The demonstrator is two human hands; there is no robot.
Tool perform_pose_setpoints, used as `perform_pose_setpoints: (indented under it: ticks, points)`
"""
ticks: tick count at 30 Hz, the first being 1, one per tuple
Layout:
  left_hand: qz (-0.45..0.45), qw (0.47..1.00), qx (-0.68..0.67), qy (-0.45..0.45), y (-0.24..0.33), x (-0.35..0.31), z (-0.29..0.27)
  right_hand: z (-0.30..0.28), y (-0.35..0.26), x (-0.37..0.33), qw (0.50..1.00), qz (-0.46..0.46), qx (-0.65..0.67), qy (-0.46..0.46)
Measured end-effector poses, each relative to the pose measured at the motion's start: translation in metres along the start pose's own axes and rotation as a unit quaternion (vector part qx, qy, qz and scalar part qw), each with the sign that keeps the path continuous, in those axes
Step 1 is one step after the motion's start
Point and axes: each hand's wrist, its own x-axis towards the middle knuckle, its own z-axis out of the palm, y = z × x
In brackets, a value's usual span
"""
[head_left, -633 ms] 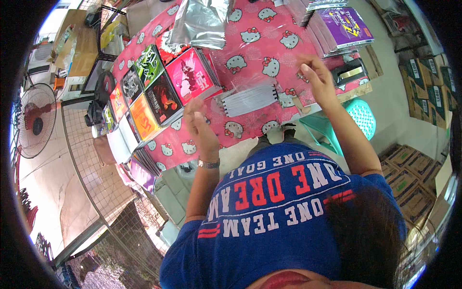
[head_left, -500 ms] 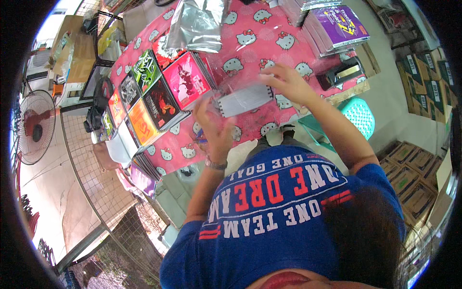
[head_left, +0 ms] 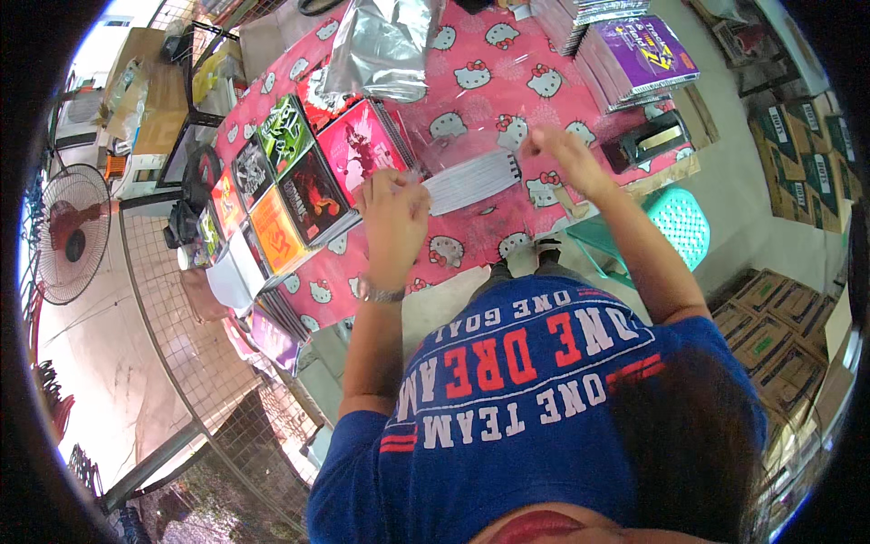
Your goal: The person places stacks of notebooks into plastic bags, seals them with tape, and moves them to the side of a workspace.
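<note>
A stack of spiral-bound notebooks [head_left: 473, 185] lies on the table between my hands, its white page edges toward me and dark coils at its right end. Clear plastic wrapper [head_left: 464, 150] covers it and spreads beyond its far side. At the stack's left end, my left hand [head_left: 395, 207] has its fingers curled together, pinching the wrapper. My right hand [head_left: 569, 161] is raised just off the right end, fingertips drawn together at the wrapper's edge; the exact grip is blurred. A pink-covered notebook pile [head_left: 361, 150] sits right behind my left hand.
The pink cartoon-print cloth [head_left: 471, 74] covers the table. Several notebook piles [head_left: 272, 228] line the left side, with silver plastic bags [head_left: 379, 54] behind. Purple notebooks [head_left: 639, 54] and a black tape dispenser [head_left: 645, 142] are at right, a turquoise stool [head_left: 678, 228] beside the table.
My left hand has moved up to the stack's left end and its fingers have closed. My right hand has shifted right, off the stack. The stack now shows its layered page edges.
</note>
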Motion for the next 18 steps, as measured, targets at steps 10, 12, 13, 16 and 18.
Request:
perform_pose_setpoints:
  ticks: [10,12,13,16,18]
  points:
    - [-0.076,0.865,-0.482,0.117,0.001,-0.052,0.071,0.042,-0.009,-0.008,0.895,-0.125,-0.398,-0.156]
    - [0.029,0.964,-0.258,0.051,-0.001,-0.043,0.070,0.044,-0.010,-0.008,0.886,-0.164,-0.413,-0.136]
    - [0.034,0.963,-0.261,0.048,0.009,-0.035,0.064,0.044,-0.007,-0.010,0.876,-0.201,-0.422,-0.120]
    - [0.100,0.988,-0.119,-0.027,0.030,-0.019,0.055,0.050,-0.003,-0.018,0.842,-0.245,-0.471,-0.100]
    - [0.094,0.981,-0.163,-0.046,0.027,-0.025,0.062,0.037,0.005,-0.030,0.872,-0.210,-0.442,-0.006]
